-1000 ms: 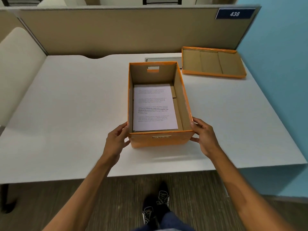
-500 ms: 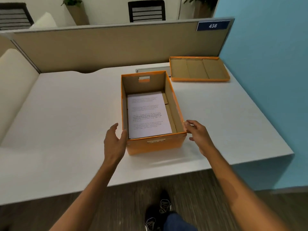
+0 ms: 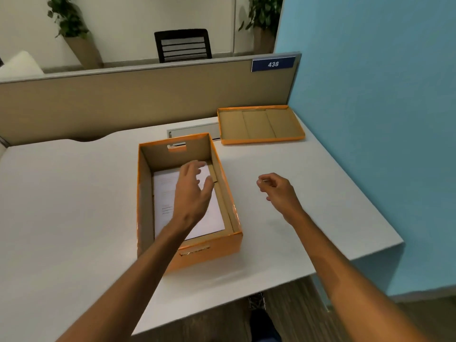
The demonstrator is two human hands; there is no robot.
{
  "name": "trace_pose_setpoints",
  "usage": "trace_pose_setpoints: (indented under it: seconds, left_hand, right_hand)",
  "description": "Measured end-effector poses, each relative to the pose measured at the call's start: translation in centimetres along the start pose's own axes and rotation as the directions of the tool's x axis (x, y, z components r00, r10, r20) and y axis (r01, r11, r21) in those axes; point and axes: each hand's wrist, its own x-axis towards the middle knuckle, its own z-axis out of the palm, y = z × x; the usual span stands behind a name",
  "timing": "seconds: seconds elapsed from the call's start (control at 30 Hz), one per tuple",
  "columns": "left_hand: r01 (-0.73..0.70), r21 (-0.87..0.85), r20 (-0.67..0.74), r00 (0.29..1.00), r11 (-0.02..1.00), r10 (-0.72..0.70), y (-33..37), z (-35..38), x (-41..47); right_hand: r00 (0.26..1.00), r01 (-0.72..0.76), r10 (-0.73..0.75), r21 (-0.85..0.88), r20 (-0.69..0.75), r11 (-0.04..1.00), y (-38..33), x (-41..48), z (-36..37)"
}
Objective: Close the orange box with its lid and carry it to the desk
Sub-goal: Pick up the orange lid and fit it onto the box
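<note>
Now both hands are off the orange box (image 3: 209, 253); half a second ago they sat at its near corners, the left against the left wall and the right touching the right rim. The left hand (image 3: 191, 191) hangs over the open box with fingers spread and holds nothing, above the printed sheet (image 3: 167, 201) lying on the box floor. The right hand (image 3: 278, 191) is out over bare tabletop to the right of the box, fingers loosely curled and empty, pointed toward the lid (image 3: 259, 124). That shift suggests the person is done settling the box and is starting the reach for the lid, so closing has not begun.

The box stands open on the white table (image 3: 69, 206), its near wall close to the near edge. The lid lies upside down, cardboard inside showing, at the far right corner, just beside the blue wall (image 3: 370, 119) and the beige partition (image 3: 123, 104), well apart from the box. Between the right hand and the lid the surface is bare, so the path looks open. Room is tighter at the lid itself: the wall and partition hem in its right and far sides, so a grip from its near and left edges seems easiest. The table's right edge drops away near the lid.
</note>
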Motion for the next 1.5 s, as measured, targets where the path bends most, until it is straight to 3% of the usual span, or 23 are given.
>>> trace_pose_setpoints:
  seconds: [0.13,0.33,0.57,0.73,0.9,1.17,1.33,1.5]
  left_hand:
    - [-0.008,-0.018,0.037,0.999,1.000,0.008,1.6,4.4,5.8]
    - [0.113,-0.047,0.049,0.993,0.992,-0.110,2.3,11.4,14.8]
    - [0.293,0.051,0.085,0.951,0.955,-0.296,-1.4,17.8,23.7]
    - [0.558,-0.039,0.191,0.818,0.829,-0.542,-5.1,20.6,29.1]
    - [0.686,0.008,0.113,0.722,0.727,-0.683,-7.7,22.6,32.6]
    - [0.747,-0.033,0.076,0.664,0.664,-0.744,-8.9,24.3,34.0]
    - [0.715,-0.008,0.019,0.700,0.700,-0.714,-9.3,23.8,33.8]
    - [0.675,-0.153,0.051,0.735,0.722,-0.676,-9.1,22.3,33.4]
  right_hand:
    - [1.000,0.018,-0.018,-0.022,-0.007,1.000,-0.4,6.1,-2.6]
    - [0.999,-0.023,0.021,-0.055,-0.029,0.998,0.6,16.5,-6.8]
    - [0.991,-0.100,0.086,-0.136,-0.106,0.986,4.2,27.7,-10.6]
    - [0.960,-0.192,0.132,-0.239,-0.247,0.952,7.0,34.6,-12.6]
    - [0.921,-0.285,0.188,-0.261,-0.341,0.922,8.9,39.1,-13.3]
    - [0.903,-0.362,0.286,-0.212,-0.321,0.908,10.4,41.8,-13.2]
    - [0.891,-0.352,0.308,-0.082,-0.333,0.932,10.5,42.4,-13.7]
    - [0.913,-0.259,0.260,0.047,-0.316,0.965,9.8,41.3,-14.5]
